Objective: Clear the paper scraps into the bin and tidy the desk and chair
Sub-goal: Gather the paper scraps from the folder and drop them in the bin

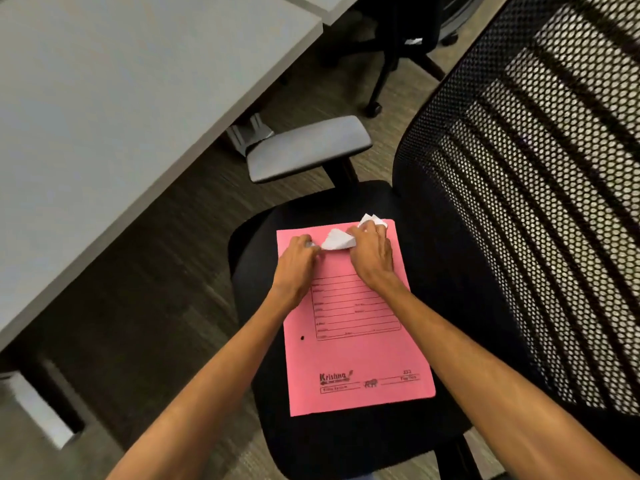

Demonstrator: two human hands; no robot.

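A pink file folder (356, 358) lies flat on the black seat of an office chair (433, 258). White paper scraps (337, 240) sit on the folder's far end. My left hand (298, 258) pinches the left edge of the scraps, with a small white bit showing at its fingertips. My right hand (372, 251) is closed over the right side of the scraps, and more white paper (372, 220) pokes out beyond its fingers. Both forearms reach in from the bottom of the view.
A grey desk (121, 98) fills the upper left, its edge close to the chair's grey armrest (308, 148). The chair's mesh backrest (536, 185) rises on the right. Another chair's black base (388, 64) stands on the carpet behind, with a white scrap (414, 40) near it.
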